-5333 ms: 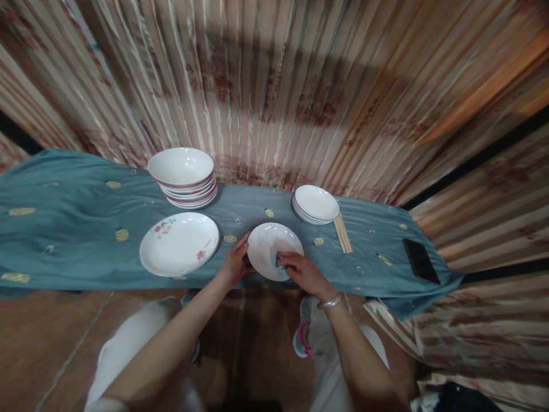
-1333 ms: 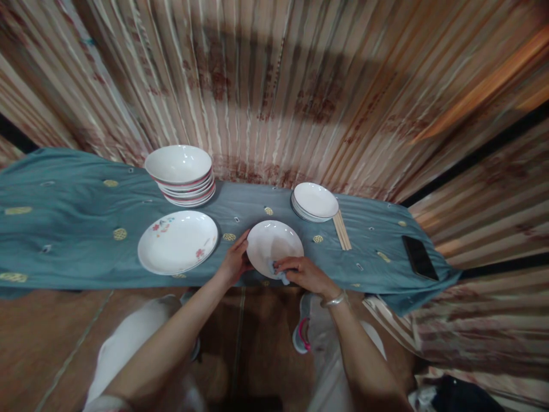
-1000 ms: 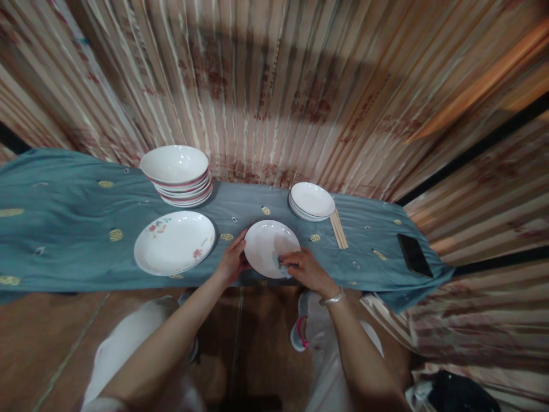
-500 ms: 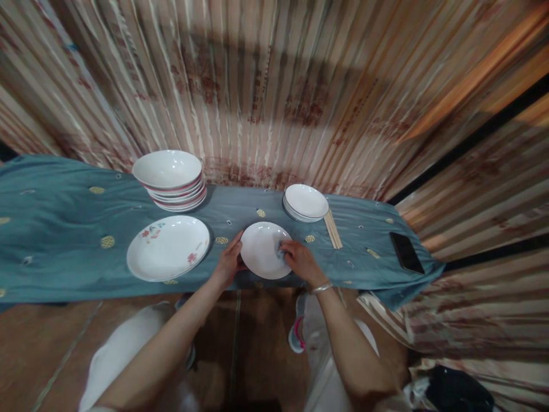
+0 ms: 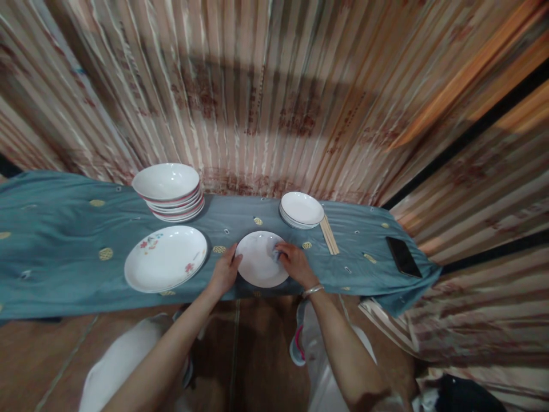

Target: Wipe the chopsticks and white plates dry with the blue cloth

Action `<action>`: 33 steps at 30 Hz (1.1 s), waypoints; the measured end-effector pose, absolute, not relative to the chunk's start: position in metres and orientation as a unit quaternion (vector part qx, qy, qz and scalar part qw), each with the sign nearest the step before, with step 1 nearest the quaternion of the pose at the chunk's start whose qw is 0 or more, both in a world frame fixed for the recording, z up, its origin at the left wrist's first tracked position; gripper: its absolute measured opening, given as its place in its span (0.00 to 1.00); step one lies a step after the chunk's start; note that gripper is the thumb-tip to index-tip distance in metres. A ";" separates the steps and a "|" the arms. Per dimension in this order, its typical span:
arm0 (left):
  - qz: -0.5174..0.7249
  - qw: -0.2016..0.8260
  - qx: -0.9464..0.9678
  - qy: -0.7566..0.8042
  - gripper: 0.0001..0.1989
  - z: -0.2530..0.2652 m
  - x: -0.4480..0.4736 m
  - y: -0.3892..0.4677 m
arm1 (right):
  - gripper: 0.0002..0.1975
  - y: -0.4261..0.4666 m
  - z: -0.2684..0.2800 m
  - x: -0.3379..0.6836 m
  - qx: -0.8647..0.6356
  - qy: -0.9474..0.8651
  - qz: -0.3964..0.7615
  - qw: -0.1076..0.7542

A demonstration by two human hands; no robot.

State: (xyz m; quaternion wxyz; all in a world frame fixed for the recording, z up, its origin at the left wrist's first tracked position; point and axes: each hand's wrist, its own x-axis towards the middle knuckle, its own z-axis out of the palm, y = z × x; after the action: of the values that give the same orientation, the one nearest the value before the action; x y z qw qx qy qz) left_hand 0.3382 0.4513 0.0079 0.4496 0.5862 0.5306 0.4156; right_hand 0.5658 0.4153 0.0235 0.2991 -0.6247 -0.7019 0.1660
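A round white plate [image 5: 257, 266] is at the front edge of the cloth-covered table, in front of me. My left hand [image 5: 225, 270] grips its left rim, thumb on top. Over the plate's right side, my right hand [image 5: 295, 263] is closed on a small greyish cloth [image 5: 275, 252], pressed to the plate's upper face. Most of that cloth is hidden by the fingers, so its exact kind is hard to make out. To the left lies a large oval plate [image 5: 167, 260] with flower prints.
A stack of white bowls [image 5: 167, 186] with red rims stands at the back left. Small white plates [image 5: 302, 208] are stacked at the back right beside wooden chopsticks [image 5: 329, 236]. A black phone [image 5: 403, 256] lies on the teal tablecloth [image 5: 64, 252]. A curtain [image 5: 240, 103] hangs behind.
My right hand and the cloth have shifted slightly over the plate's right side. My left hand keeps its grip on the rim. The whole scene sits a little lower in view.
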 end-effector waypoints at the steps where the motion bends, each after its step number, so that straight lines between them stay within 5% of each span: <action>1: 0.406 0.435 0.601 0.533 0.21 0.007 0.338 0.451 | 0.17 0.416 0.024 0.566 -0.624 -0.695 0.179 0.309; 13: 0.277 0.121 0.897 0.323 0.29 0.020 0.349 0.410 | 0.16 0.423 0.024 0.570 -0.619 -0.622 0.248 0.410; 20: 0.175 0.137 0.915 0.337 0.23 0.024 0.360 0.401 | 0.17 0.424 0.023 0.572 -0.608 -0.585 0.299 0.445; 33: 0.175 0.151 0.914 0.332 0.17 0.020 0.362 0.401 | 0.13 0.424 0.027 0.571 -0.580 -0.468 0.400 0.534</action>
State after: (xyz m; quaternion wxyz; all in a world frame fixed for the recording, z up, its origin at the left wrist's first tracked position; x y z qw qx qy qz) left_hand 0.3621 0.4011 0.0199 0.1509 0.9144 0.3325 0.1750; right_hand 0.5708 0.4240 0.0267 0.5335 -0.5799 -0.4683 0.3997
